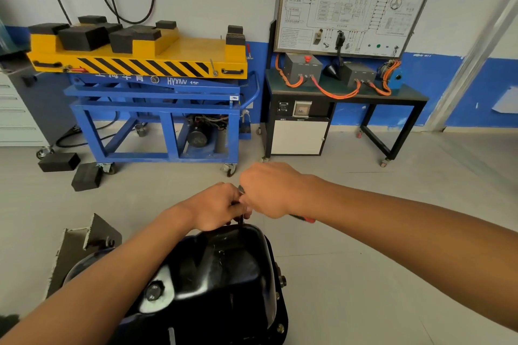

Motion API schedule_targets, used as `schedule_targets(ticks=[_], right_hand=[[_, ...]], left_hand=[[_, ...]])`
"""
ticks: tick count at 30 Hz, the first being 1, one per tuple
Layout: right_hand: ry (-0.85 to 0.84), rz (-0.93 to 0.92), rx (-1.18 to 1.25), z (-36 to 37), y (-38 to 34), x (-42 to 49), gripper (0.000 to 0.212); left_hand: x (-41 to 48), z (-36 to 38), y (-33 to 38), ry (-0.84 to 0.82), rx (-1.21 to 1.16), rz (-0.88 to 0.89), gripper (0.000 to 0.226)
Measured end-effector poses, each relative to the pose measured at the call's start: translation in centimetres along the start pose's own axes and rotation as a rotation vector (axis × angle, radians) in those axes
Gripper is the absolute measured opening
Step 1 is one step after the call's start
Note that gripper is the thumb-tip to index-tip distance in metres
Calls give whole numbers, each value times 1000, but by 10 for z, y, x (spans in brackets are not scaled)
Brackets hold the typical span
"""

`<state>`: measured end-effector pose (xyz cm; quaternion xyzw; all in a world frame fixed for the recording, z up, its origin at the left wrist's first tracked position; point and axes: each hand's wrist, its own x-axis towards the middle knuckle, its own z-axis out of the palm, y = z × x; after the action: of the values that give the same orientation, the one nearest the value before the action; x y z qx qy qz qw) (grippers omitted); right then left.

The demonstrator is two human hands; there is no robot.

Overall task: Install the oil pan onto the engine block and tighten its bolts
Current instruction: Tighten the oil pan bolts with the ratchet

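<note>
A glossy black oil pan (224, 274) lies bottom-up over the engine block, low in the middle of the view. Bolts (280, 328) show along its right flange and a drain plug (153, 292) near its left side. My left hand (215, 209) pinches a thin dark extension shaft (240, 223) that stands on the pan's far rim. My right hand (270, 190) grips a ratchet wrench whose metal head (241, 189) sits on top of the shaft and whose red handle tip (307, 219) sticks out below my wrist. The block itself is mostly hidden.
A grey metal stand bracket (84, 244) sits left of the pan. Beyond it are a blue and yellow lift cart (151, 87), black rubber blocks (73, 169) on the floor, a black bench with orange cables (344, 89) and a wiring display board (356, 0).
</note>
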<state>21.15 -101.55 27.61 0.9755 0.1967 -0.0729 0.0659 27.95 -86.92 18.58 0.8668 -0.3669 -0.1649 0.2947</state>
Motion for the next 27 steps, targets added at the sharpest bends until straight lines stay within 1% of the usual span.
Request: schedule_targets(ticks=[3, 5, 6, 8, 9, 12, 14, 17, 18, 20, 21, 24, 27], right_hand=[[0, -31, -80, -4, 0, -1, 42], [-14, -47, -113, -4, 2, 0, 39], [-23, -51, -125, -5, 3, 1, 34], [-48, -68, -124, -5, 6, 3, 17], [-61, -83, -110, -5, 9, 4, 11], [-109, -162, -27, -8, 18, 7, 12], [-137, -215, 53, -9, 24, 7, 8], [-129, -260, 84, -7, 30, 9, 4], [-117, -268, 83, -5, 31, 9, 3], [-104, -276, 86, -2, 33, 10, 16], [-98, -279, 87, -1, 33, 10, 19], [-79, -278, 40, 1, 31, 10, 24], [-49, -240, -31, 0, 27, 9, 27]], left_hand=[[1, 0, 1, -12, -28, -10, 25], [0, 0, 1, -18, -44, -16, 24], [0, 0, 1, -19, -49, -17, 23], [-1, -1, 1, -21, -67, -23, 24], [-1, -2, 1, -24, -75, -26, 25], [-2, -2, 1, -42, -68, -17, 25], [-2, -2, 1, -50, -69, -12, 25], [-2, -2, 0, -47, -81, -6, 25], [-2, -2, -1, -51, -86, -7, 25], [-2, -2, -2, -63, -89, -13, 25], [-2, -2, -3, -66, -84, -14, 24], [-2, -1, -3, -60, -85, -18, 23], [-2, 0, -3, -39, -104, -32, 21]])
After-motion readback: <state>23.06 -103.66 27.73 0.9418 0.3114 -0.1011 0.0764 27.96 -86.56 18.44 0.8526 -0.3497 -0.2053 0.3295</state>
